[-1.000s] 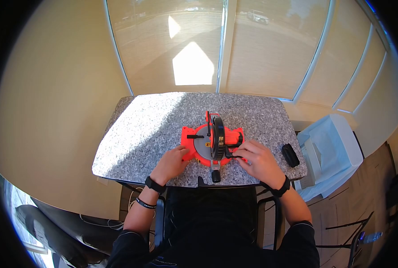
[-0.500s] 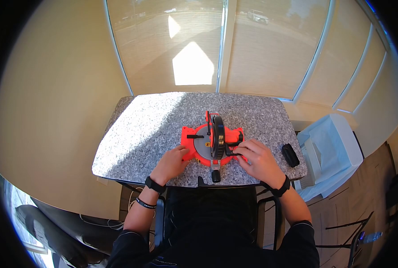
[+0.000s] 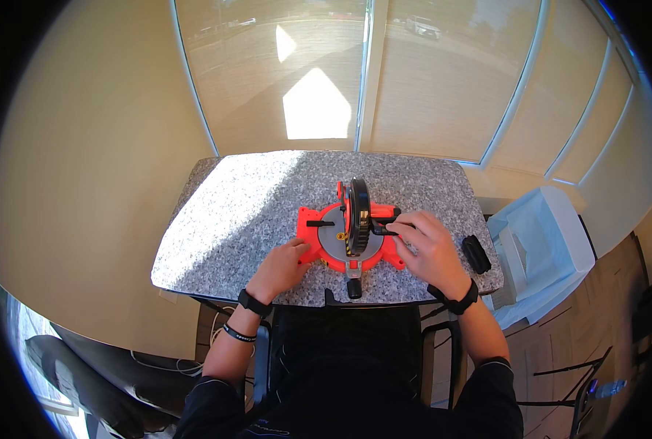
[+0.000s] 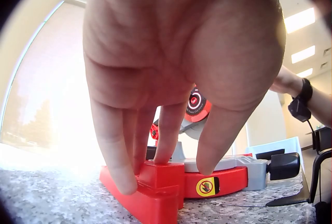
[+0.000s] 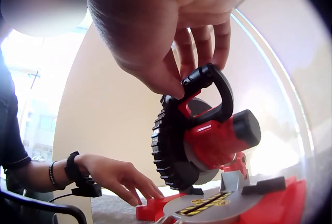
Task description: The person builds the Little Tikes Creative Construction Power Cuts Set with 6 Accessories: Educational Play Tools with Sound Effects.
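A red and grey toy miter saw (image 3: pixel 330 241) with a black ribbed blade guard (image 3: pixel 359 217) stands on the table in front of me. My right hand (image 3: pixel 430 250) grips the saw's black handle (image 5: pixel 224 94), thumb on one side and fingertips over the top. In the right wrist view, the saw head is raised, with its blade (image 5: pixel 208 174) above the grey round turntable (image 5: pixel 212 203). My left hand (image 3: pixel 280 268) rests on the left end of the red base (image 4: pixel 150 195), its fingers straight and pointing down onto it.
The speckled grey table (image 3: pixel 253 212) carries a black oblong case (image 3: pixel 476 254) near its right edge. Beyond that edge stands a bin with a light blue liner (image 3: pixel 545 234). Window blinds (image 3: pixel 450 95) rise behind the table, and sunlight falls across its left part.
My right hand has lifted the handle, and the saw head has swung upward off its lower position. The left hand and the base have stayed in place.
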Motion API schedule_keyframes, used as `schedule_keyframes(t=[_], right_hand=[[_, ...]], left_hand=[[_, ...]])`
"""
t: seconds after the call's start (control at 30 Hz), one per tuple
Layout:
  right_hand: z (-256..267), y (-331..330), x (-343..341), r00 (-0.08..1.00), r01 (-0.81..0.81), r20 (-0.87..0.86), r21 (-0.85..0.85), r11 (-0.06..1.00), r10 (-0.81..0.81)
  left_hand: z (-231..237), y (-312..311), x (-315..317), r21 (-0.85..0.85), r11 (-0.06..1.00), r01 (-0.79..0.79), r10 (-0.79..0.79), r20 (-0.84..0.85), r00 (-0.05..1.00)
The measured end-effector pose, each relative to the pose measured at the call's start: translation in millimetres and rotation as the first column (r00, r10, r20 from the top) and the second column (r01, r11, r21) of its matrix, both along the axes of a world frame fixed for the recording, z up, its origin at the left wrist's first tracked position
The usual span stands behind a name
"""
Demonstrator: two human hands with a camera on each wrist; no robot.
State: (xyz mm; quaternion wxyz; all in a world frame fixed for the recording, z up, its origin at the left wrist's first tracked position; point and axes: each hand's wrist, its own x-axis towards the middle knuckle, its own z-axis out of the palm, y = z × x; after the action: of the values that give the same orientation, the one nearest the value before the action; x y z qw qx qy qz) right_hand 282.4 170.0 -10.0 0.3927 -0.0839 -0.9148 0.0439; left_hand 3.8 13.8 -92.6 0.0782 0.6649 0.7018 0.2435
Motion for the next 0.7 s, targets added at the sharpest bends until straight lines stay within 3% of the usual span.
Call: schedule_keyframes(t=[0.7], right_hand=[[23.1, 14.9, -17.1, 0.992, 0.056, -0.111, 0.02, 0.998, -0.054]], left_hand=[[-4.9, -0.7, -2.7, 0.009, 1.0, -0.007, 0.007, -0.003, 1.0]])
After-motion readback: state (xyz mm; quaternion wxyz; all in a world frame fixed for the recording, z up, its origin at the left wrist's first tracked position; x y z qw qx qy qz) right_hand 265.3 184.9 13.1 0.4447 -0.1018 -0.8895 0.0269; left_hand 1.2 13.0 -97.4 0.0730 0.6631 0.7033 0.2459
